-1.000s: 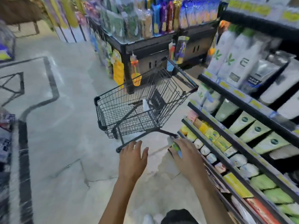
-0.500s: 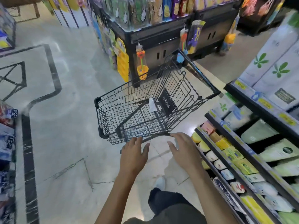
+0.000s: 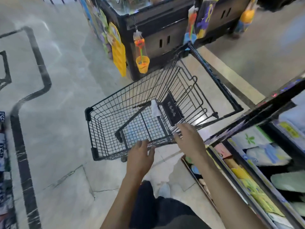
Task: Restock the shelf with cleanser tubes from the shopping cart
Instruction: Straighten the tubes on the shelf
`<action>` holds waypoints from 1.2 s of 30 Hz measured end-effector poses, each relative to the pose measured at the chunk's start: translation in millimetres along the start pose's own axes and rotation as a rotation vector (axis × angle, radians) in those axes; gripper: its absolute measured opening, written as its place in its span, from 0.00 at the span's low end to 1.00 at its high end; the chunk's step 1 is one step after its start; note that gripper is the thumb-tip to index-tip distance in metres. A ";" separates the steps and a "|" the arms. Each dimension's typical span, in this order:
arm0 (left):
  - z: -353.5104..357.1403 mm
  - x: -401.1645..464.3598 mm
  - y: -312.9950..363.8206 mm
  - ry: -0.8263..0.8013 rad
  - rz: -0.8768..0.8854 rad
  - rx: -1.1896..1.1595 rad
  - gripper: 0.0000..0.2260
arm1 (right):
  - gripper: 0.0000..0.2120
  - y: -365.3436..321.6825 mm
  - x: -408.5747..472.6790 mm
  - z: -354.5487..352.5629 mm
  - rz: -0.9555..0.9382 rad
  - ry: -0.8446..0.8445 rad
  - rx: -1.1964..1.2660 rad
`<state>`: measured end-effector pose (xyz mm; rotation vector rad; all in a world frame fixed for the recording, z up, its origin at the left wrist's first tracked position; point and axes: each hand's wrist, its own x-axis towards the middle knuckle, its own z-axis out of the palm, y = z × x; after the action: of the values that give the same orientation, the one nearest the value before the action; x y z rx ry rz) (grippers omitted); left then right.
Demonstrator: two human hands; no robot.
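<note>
A black wire shopping cart (image 3: 105, 123) stands on the floor in front of me, its handle pointing away to the right. Through the mesh I see pale bluish shapes on its bottom (image 3: 137, 129), too blurred to identify. My left hand (image 3: 140, 156) hovers with fingers spread at the cart's near rim. My right hand (image 3: 189, 138) reaches over the near right corner of the basket, fingers apart, holding nothing. The shelf (image 3: 247, 123) on my right carries white, green and yellow tubes and packs.
A black display stand (image 3: 156, 35) with hanging toys and a yellow pack stands just behind the cart. Another product rack lines the far left edge (image 3: 3, 146). Open tiled floor lies left of the cart. My legs and a shoe show below.
My view has tilted down and closed in on the cart. Both hands moved forward to the cart's near rim; the right hand left the lower shelf and now holds nothing.
</note>
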<state>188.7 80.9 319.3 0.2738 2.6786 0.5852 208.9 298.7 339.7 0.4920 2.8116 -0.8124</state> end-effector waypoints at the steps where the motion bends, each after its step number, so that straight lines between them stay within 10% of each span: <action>1: 1.6 14.9 -1.2 -0.020 0.002 -0.001 0.22 | 0.21 2.0 17.2 -0.1 0.012 0.007 -0.012; 16: 50.1 252.8 -24.6 -0.253 -0.066 -0.123 0.24 | 0.34 68.1 258.7 -24.5 0.341 0.380 -0.170; 21: 83.8 317.6 -25.8 -0.299 -0.090 -0.173 0.24 | 0.42 81.7 292.5 -10.6 0.455 0.219 -0.237; 36: 241.6 483.9 -57.4 -0.218 -0.471 -0.365 0.33 | 0.38 87.6 315.7 23.7 0.377 0.486 -0.420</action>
<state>-158.2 245.3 -66.0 -0.3631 2.2558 0.8143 -51.6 439.0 197.1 1.2230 3.0216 -0.0163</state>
